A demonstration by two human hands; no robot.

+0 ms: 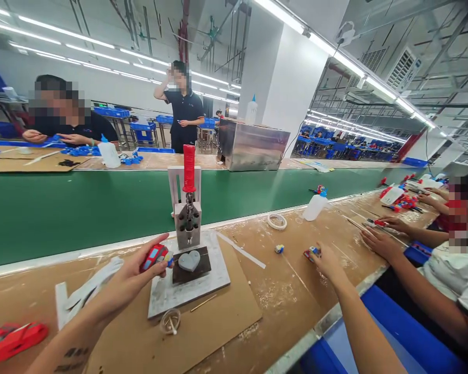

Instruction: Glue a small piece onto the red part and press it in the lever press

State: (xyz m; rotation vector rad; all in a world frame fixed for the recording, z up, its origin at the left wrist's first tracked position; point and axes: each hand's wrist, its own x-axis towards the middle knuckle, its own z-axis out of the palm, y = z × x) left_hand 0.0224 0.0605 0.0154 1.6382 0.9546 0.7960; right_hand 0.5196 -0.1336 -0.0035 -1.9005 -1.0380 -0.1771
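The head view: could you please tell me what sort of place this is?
Most likely a toy assembly line in a factory: a long green conveyor belt runs between workbenches, a small hand press stands in front, and the left hand holds a red toy car.

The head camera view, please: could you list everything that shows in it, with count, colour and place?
hand press: one, grey with red handle, on a white base plate at bench centre
heart-shaped block: one, grey, on the dark pad under the press
toy car: one, red, in the left hand
small toy part: one, red and blue, at the right hand's fingertips
tape roll: one, white, near the belt edge
squeeze bottle: one, white with blue cap, right of the tape roll
conveyor belt: one, green, behind the bench
co-workers: three, two across the belt, one at right
left hand: holds the toy car
right hand: touches the small toy part
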